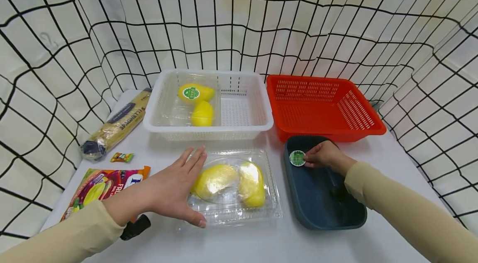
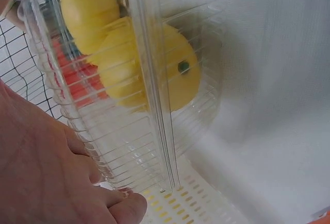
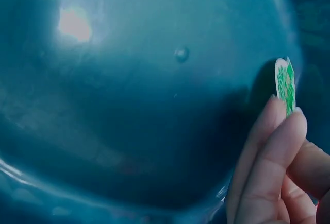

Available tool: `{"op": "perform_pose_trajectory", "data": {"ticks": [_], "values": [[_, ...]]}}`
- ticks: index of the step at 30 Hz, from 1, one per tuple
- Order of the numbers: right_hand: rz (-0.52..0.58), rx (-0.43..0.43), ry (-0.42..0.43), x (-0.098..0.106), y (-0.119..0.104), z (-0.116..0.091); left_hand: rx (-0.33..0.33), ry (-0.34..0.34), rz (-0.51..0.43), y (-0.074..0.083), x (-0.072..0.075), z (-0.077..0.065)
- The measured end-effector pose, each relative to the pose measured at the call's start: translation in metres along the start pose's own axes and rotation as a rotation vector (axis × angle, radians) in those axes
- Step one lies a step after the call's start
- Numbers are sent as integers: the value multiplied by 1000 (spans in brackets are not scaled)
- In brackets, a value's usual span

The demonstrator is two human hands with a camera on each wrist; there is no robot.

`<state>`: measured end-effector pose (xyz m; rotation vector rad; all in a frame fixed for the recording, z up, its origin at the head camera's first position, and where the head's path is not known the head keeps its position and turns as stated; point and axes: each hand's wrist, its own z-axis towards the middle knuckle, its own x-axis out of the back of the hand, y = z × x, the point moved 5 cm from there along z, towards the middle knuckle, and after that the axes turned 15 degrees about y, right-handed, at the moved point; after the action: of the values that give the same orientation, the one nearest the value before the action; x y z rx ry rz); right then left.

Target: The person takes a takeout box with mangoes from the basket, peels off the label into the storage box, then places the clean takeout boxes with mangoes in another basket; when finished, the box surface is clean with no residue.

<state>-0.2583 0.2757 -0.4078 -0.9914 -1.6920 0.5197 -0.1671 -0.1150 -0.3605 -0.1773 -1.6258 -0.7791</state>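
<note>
My right hand (image 1: 326, 156) pinches a round green-and-white sticker (image 1: 297, 158) between thumb and fingers, over the far end of the dark blue tub (image 1: 313, 213). In the right wrist view the sticker (image 3: 285, 86) appears edge-on, slightly bent, above the fingertips. My left hand (image 1: 175, 192), its fingers straight and spread, lies at the left side of a closed clear plastic clamshell box (image 1: 231, 214). Inside the box are yellow mangoes (image 1: 218, 180). In the left wrist view the fingers are at the ribbed wall of the box (image 2: 98, 147).
Behind stands a white basket (image 1: 209, 131) holding another clear box with mangoes, one bearing a green sticker. Beside it is a red basket (image 1: 325, 132). To the left lie a spaghetti pack (image 1: 119, 124), a small candy (image 1: 122, 157), a fruit-printed bag (image 1: 101, 188) and a black object (image 1: 136, 227).
</note>
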Motion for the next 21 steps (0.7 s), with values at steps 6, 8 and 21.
{"op": "perform_pose_trajectory", "data": {"ticks": [6,8,21], "values": [[-1,-18,-24,-2,1,4,-2,1,5,0,0,1],[-1,-18,-26,-3,2,5,0,-1,3,0,0,0],[195,-139,-123,2,14,7,12,-9,-10,0,0,0]]}}
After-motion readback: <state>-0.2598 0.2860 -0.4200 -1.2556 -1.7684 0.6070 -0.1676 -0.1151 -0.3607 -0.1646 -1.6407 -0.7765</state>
